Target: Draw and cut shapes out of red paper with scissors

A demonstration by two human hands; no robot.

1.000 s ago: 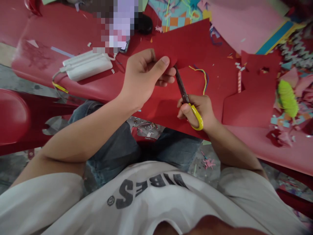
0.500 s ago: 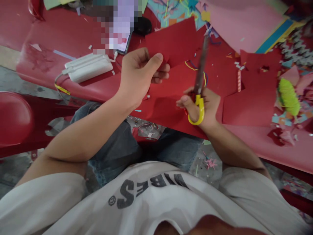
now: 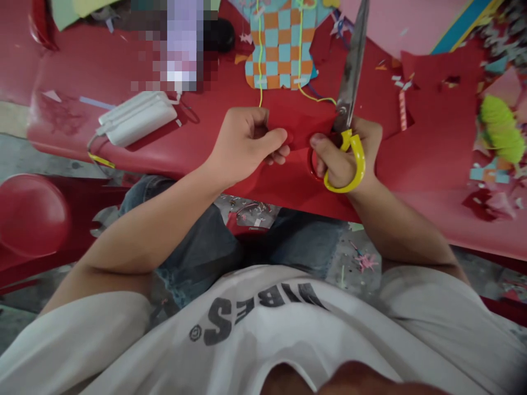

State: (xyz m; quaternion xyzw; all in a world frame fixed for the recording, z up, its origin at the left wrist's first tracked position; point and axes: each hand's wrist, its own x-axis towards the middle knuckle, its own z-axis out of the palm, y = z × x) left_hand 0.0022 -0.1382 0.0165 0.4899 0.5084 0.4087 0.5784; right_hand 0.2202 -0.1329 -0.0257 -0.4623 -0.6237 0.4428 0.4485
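Observation:
Between thumb and fingers, my left hand (image 3: 251, 142) pinches a sheet of red paper (image 3: 302, 122) over the red table. My right hand (image 3: 349, 151) is wrapped through the handles of a pair of scissors (image 3: 349, 82), which have yellow and red grips. Their blades point up and away from me and look nearly together. The right thumb lies near the lower right part of the paper; I cannot tell whether it touches. Just beyond the paper lies a woven blue-and-orange checkered paper piece (image 3: 282, 46) with yellow-green strings.
A white power bank (image 3: 138, 118) with a cable lies to the left. Red paper with a cut hole (image 3: 440, 104) is on the right, near a yellow-green yarn bundle (image 3: 500, 129) and scraps. Pink paper (image 3: 382, 27) lies at the back. A red stool (image 3: 33, 214) stands at left.
The red paper has come down toward me, uncovering the checkered piece. My right hand has raised the scissors slightly and turned them, and both hands are closer together.

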